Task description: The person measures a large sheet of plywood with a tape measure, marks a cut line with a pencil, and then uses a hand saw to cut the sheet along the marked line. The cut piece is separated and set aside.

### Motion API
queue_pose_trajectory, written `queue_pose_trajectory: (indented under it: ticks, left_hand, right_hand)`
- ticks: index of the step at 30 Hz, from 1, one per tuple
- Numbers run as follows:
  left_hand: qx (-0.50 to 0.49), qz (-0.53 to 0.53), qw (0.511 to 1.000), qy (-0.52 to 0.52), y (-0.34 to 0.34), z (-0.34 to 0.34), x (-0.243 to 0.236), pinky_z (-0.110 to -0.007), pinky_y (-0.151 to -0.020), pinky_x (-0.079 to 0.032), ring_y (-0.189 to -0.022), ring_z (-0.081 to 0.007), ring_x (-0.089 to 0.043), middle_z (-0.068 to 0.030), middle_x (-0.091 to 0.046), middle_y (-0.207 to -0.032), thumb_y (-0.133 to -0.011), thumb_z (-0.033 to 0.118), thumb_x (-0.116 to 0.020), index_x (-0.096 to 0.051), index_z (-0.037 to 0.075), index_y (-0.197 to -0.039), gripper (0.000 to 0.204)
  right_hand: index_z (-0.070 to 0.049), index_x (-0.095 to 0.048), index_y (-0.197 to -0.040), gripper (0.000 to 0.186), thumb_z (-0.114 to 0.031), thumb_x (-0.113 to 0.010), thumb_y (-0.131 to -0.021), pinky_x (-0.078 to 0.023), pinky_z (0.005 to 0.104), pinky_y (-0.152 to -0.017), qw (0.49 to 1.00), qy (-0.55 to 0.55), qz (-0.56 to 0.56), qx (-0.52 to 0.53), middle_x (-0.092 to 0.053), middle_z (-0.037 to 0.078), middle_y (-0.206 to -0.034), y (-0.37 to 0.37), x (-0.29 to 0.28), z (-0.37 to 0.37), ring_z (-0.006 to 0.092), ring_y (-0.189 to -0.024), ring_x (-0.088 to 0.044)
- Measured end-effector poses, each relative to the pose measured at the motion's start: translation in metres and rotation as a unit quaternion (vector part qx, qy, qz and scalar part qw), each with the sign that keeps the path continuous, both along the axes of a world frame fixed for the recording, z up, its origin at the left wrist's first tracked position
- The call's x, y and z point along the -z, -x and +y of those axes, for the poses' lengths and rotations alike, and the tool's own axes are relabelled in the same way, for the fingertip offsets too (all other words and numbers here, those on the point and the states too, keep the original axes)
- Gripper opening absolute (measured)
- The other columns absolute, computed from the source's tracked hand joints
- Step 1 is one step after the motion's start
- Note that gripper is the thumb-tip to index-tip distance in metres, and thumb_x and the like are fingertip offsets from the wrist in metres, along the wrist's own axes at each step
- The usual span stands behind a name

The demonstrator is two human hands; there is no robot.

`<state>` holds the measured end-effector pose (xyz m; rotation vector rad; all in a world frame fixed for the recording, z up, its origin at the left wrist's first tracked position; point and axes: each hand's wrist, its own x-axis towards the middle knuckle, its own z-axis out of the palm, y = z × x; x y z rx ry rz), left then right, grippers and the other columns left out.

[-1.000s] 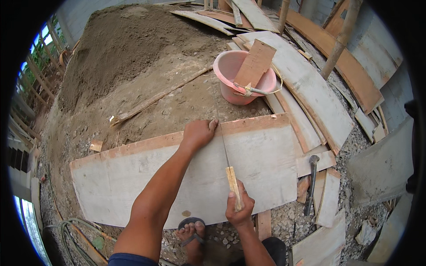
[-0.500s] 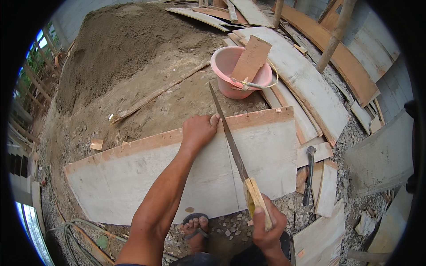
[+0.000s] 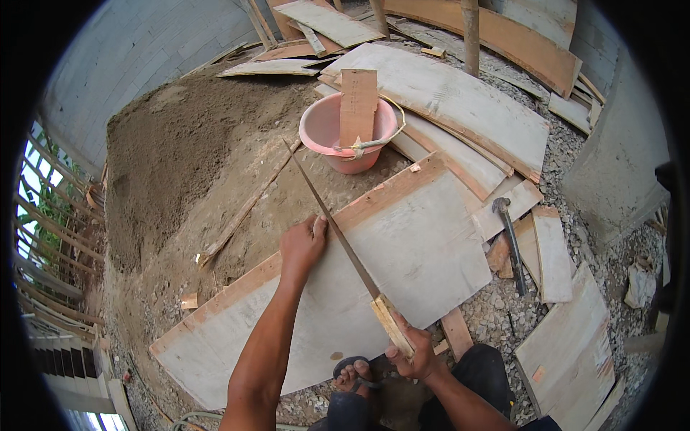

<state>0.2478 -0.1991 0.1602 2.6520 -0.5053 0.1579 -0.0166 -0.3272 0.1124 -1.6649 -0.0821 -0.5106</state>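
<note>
My left hand (image 3: 302,248) grips the upper edge of a pale plywood board (image 3: 230,352) lying across the ground, its thumb beside a handsaw blade (image 3: 338,241). The blade crosses the board diagonally, its tip out over the sand. My right hand (image 3: 410,352) is closed round the saw's wooden handle (image 3: 388,316) near the board's lower edge. Under that edge my sandalled foot (image 3: 352,373) shows.
A pink bucket (image 3: 323,126) holding a wood offcut (image 3: 357,100) stands beyond the board, beside a sand pile (image 3: 165,151). Stacked boards (image 3: 460,100) lie right, with a hammer (image 3: 512,244) on offcuts. A wooden post (image 3: 471,39) rises behind; block walls (image 3: 144,57) border the area.
The view has turned, tilting the board. The saw was drawn toward me, then moved slightly forward again. My left hand stays on the board's edge.
</note>
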Motion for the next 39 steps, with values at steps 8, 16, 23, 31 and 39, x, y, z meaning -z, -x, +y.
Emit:
queue_pose_trajectory:
  ticks: [8,16,23,31,39]
  left_hand:
    - [-0.016,0.038,0.999,-0.029,0.034,0.001,-0.033,-0.049,-0.081,-0.048,-0.089,-0.0447,-0.062,-0.0271,-0.065,-0.091,-0.093,0.044,-0.042,-0.069,0.004,-0.101,0.049]
    - [-0.089,-0.011,0.993,-0.075,0.04,-0.017,-0.035,-0.051,-0.078,-0.047,-0.086,-0.0467,-0.062,-0.03,-0.064,-0.084,-0.093,0.046,-0.039,-0.068,-0.003,-0.086,0.057]
    - [-0.11,-0.006,0.988,-0.112,0.031,-0.017,-0.025,-0.052,-0.079,-0.047,-0.084,-0.0478,-0.062,-0.03,-0.064,-0.083,-0.095,0.048,-0.036,-0.07,-0.003,-0.084,0.062]
    - [-0.036,-0.063,0.995,-0.074,0.028,-0.012,-0.024,-0.053,-0.075,-0.047,-0.08,-0.0476,-0.062,-0.03,-0.063,-0.079,-0.096,0.046,-0.036,-0.068,-0.003,-0.082,0.06]
    - [-0.023,-0.071,0.996,-0.055,0.033,-0.013,-0.02,-0.052,-0.074,-0.047,-0.078,-0.0476,-0.062,-0.0298,-0.063,-0.079,-0.096,0.049,-0.035,-0.069,-0.001,-0.085,0.062]
  right_hand:
    - [0.008,-0.047,-0.131,0.06,-0.029,-0.064,-0.086,-0.056,0.0402,-0.077,0.998,-0.006,0.056,-0.002,-0.064,0.031,-0.103,0.047,-0.103,0.006,0.0395,-0.09,-0.068]
    - [0.004,-0.052,-0.128,0.05,-0.016,-0.063,-0.084,-0.058,0.0375,-0.071,0.988,-0.022,0.148,0.04,-0.065,0.028,-0.102,0.112,-0.123,-0.02,0.0356,-0.083,-0.07]
    - [0.001,-0.058,-0.122,0.043,-0.014,-0.064,-0.082,-0.056,0.0391,-0.059,0.994,-0.012,0.092,0.051,-0.067,0.026,-0.087,0.078,-0.111,-0.026,0.0359,-0.069,-0.069]
    - [0.002,-0.056,-0.124,0.048,-0.017,-0.062,-0.08,-0.057,0.037,-0.065,0.993,-0.025,-0.063,0.094,-0.068,0.025,-0.086,0.03,0.033,0.007,0.0345,-0.073,-0.07]
    - [0.008,-0.051,-0.127,0.046,-0.013,-0.058,-0.087,-0.054,0.0368,-0.084,0.995,-0.079,0.019,0.053,-0.064,0.028,-0.11,0.118,-0.154,-0.041,0.0346,-0.099,-0.066]
